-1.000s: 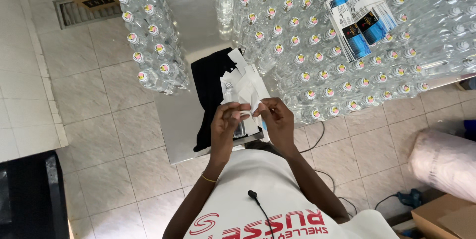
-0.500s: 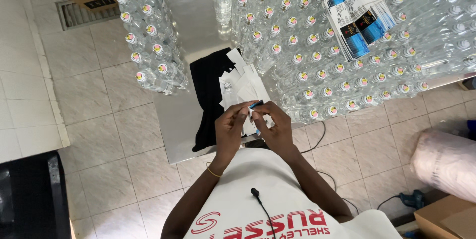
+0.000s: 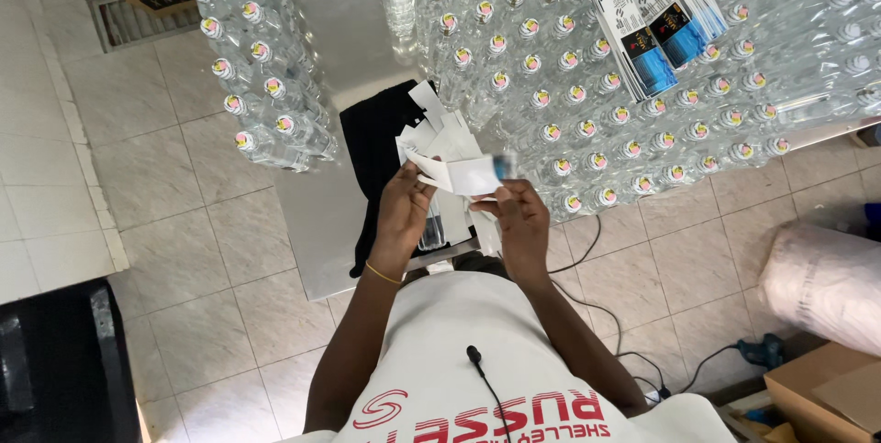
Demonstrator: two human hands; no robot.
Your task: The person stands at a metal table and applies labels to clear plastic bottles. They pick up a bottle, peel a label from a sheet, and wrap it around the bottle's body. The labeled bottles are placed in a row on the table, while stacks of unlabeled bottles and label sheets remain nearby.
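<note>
Now left hand (image 3: 402, 213) and right hand (image 3: 521, 223) pinched small white paper label strip (image 3: 463, 175), spread wider than a second before, peeling underway.

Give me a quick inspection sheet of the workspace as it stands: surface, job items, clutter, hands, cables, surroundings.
Surface: grey metal table, mostly covered; a bare strip shows at its near left.
Job's things: white label sheet held between both hands; loose white backing strips piled behind it.
Clutter: black cloth on the table; stacks of blue and black labels lying on top of the capped clear bottles.
Grippers: left hand and right hand both pinch the sheet.
Cables: black cable trailing over the floor under the table; clip-on microphone lead on the shirt.
Surroundings: tiled floor, cardboard box, white sack, second bottle block at left.
</note>
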